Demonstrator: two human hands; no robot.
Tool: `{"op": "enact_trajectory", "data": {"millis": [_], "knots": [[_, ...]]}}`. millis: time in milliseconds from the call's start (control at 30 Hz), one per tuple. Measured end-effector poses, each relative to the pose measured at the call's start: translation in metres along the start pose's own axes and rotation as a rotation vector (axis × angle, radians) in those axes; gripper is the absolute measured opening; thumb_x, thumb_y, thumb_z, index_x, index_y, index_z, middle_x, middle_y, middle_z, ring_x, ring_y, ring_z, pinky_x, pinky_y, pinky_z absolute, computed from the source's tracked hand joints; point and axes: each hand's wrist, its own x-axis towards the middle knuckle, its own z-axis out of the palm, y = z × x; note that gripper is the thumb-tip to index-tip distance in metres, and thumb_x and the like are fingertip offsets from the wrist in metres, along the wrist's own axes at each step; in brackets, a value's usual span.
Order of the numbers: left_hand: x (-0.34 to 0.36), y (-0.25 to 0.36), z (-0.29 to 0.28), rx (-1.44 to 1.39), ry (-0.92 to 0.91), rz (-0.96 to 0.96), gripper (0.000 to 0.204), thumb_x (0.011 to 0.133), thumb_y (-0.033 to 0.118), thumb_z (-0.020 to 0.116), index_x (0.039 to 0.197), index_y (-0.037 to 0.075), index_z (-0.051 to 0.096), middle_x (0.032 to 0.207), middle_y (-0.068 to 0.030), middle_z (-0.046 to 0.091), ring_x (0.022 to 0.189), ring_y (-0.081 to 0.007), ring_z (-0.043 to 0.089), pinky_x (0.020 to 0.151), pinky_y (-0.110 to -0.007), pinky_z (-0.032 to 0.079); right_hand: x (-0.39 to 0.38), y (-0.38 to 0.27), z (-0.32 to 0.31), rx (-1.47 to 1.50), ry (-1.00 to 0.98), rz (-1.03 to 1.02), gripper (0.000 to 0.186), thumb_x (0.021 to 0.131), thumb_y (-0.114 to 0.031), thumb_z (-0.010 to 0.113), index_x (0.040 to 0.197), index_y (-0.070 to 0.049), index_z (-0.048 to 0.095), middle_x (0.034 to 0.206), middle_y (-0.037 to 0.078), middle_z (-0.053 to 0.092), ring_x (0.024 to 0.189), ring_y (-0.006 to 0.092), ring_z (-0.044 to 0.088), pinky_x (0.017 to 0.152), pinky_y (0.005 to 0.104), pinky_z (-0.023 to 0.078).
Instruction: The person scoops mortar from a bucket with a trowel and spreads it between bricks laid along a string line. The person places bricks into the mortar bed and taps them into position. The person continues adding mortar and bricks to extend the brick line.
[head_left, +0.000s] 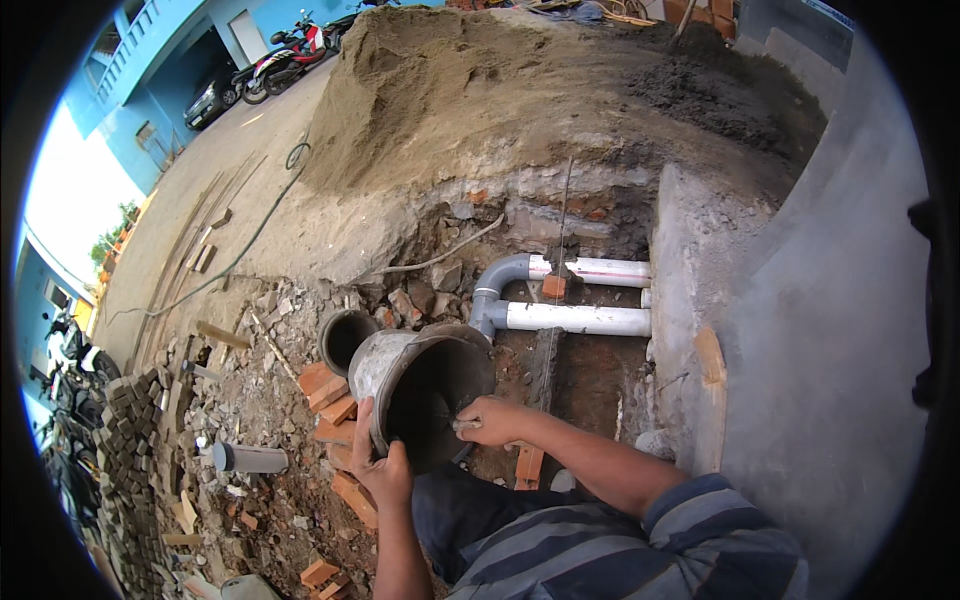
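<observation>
A grey, cement-stained bucket [374,366] is tilted in front of me, its dark mouth turned toward me. My left hand [382,462] is closed on the near left part of its rim, thumb at the inner edge. Inside the mouth, my right hand [487,421] grips a trowel [466,425] by its short, pale handle; the blade is hard to make out in the shadow. What lies at the bottom of the bucket is too dark to tell. Just behind the bucket on the left is a smaller round grey container [347,338].
Orange bricks [335,402] lie left of the bucket. White pipes [580,318] joined by a grey elbow [490,280] cross the trench ahead. A sand heap [430,90] rises behind, and a grey wall [820,350] borders the right. Rubble and stacked pavers [130,440] cover the left.
</observation>
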Motion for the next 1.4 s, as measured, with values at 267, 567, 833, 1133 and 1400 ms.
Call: {"op": "enact_trajectory", "data": {"millis": [267, 567, 833, 1133, 1400], "knots": [[-0.013, -0.047, -0.019, -0.246, 0.429, -0.298, 0.058, 0.075, -0.008, 0.055, 0.132, -0.004, 0.061, 0.119, -0.0098, 0.068, 0.107, -0.0172, 0.065, 0.097, -0.030, 0.049, -0.002, -0.012, 0.038, 0.540, -0.007, 0.132, 0.045, 0.096, -0.021, 0.068, 0.136, -0.002, 0.061, 0.072, 0.002, 0.063, 0.054, 0.0083, 0.057, 0.047, 0.0268, 0.049], [-0.077, -0.129, -0.149, -0.368, 1.190, -0.641, 0.042, 0.077, -0.011, 0.055, 0.117, -0.001, 0.064, 0.099, -0.0044, 0.067, 0.085, -0.0140, 0.063, 0.074, -0.029, 0.050, -0.005, -0.013, 0.012, 0.563, 0.055, -0.033, 0.018, 0.092, -0.011, 0.064, 0.106, 0.001, 0.065, 0.071, 0.006, 0.064, 0.052, 0.0119, 0.060, 0.044, 0.0275, 0.051], [-0.261, -0.150, -0.188, -0.130, 1.709, -1.049, 0.050, 0.078, -0.008, 0.053, 0.127, 0.000, 0.057, 0.115, -0.0152, 0.066, 0.097, -0.0294, 0.068, 0.082, -0.044, 0.056, 0.002, 0.041, -0.005, 0.527, 0.231, 0.110, 0.022, 0.092, -0.014, 0.062, 0.111, -0.003, 0.063, 0.069, 0.008, 0.062, 0.049, 0.0150, 0.058, 0.041, 0.0291, 0.049], [-0.219, -0.193, -0.231, -0.413, 1.715, -1.066, 0.029, 0.072, -0.002, 0.055, 0.100, -0.008, 0.056, 0.109, -0.0190, 0.058, 0.089, -0.0344, 0.063, 0.074, -0.054, 0.059, -0.011, 0.131, 0.020, 0.649, 0.431, 0.411, 0.024, 0.091, -0.015, 0.068, 0.111, -0.003, 0.067, 0.068, 0.007, 0.064, 0.049, 0.0160, 0.060, 0.043, 0.0329, 0.050], [0.019, -0.172, -0.296, -0.634, 0.861, -0.619, 0.065, 0.097, 0.013, 0.064, 0.153, 0.004, 0.033, 0.154, -0.0163, 0.038, 0.136, -0.0355, 0.047, 0.105, -0.050, 0.053, -0.044, 0.178, 0.061, 0.785, 0.521, 0.578, 0.028, 0.092, -0.017, 0.067, 0.118, -0.006, 0.065, 0.072, 0.009, 0.064, 0.052, 0.0189, 0.061, 0.044, 0.0351, 0.050]]}}
